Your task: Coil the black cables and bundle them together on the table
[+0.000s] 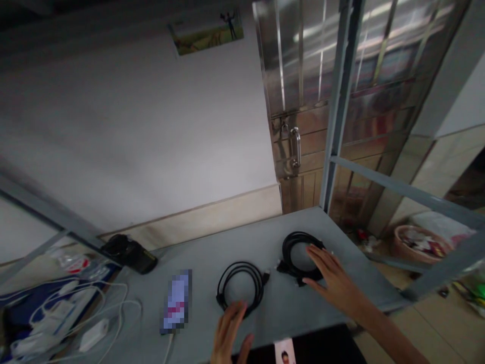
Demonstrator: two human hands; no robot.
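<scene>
Right of the phone [177,302], left hand [229,334] and right hand [334,279], grips apart, at coiled cables [260,290]; best keep loops together.

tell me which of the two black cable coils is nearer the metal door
The right coil, by the right hand: it lies farther back, toward the door, while the left coil lies closer to the front, by the left hand.

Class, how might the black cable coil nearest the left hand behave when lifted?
The coil would probably flex, being thin loops of cable. It is likely light, given its slender strands. The plug jutting from its side might swing loose.
</scene>
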